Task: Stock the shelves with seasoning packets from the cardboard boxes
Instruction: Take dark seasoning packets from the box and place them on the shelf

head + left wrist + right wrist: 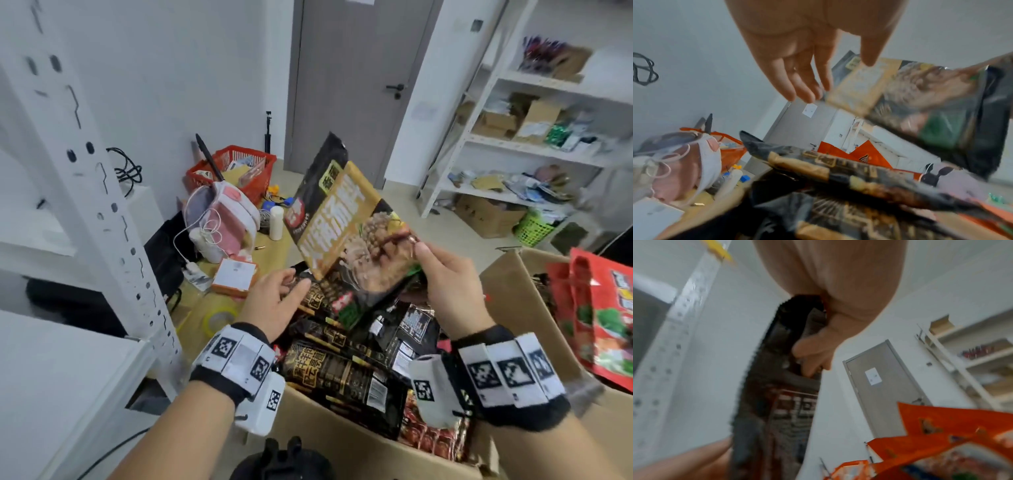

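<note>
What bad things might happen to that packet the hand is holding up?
The right hand pinches the raised packet only at one edge, so it might slip and fall back into the box. The left hand is open beside it, not holding, so nothing steadies it. The black packets below are heaped loosely, and reaching in may push some over the side.

Two hands (274,301) showed, two cardboard boxes (342,442), one lifted packet (356,236), one red basket (239,171), and one green basket (532,228).
</note>
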